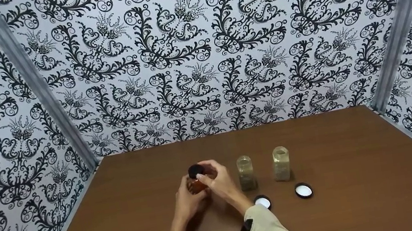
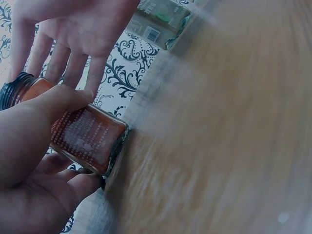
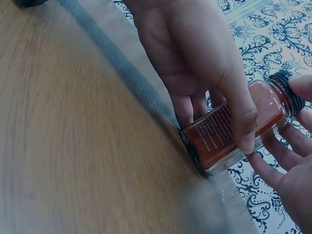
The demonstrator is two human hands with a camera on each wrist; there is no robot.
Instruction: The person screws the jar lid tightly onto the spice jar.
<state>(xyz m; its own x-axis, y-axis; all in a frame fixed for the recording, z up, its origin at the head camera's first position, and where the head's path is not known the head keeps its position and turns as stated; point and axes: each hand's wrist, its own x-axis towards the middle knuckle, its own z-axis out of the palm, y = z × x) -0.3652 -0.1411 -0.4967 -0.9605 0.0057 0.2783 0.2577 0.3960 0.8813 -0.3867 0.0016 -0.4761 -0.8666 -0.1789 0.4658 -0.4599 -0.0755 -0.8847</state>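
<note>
A square glass spice jar (image 1: 199, 185) of orange-red powder, topped by a black ridged lid (image 1: 195, 170), is held upright over the table. My left hand (image 1: 191, 203) grips the jar's body, thumb laid across its printed side in the left wrist view. At the lid is my right hand (image 1: 221, 180); its thumb presses one side and its fingers reach round the other. In the right wrist view the jar's base (image 3: 195, 155) is right at the tabletop.
Two lidless glass jars, one with dark contents (image 1: 246, 176) and one paler (image 1: 282, 167), stand to the right. Before them lie two black lids, white insides up, the nearer (image 1: 262, 202) beside the right sleeve and the other (image 1: 303, 190) further right. A patterned wall (image 1: 192, 73) backs the table.
</note>
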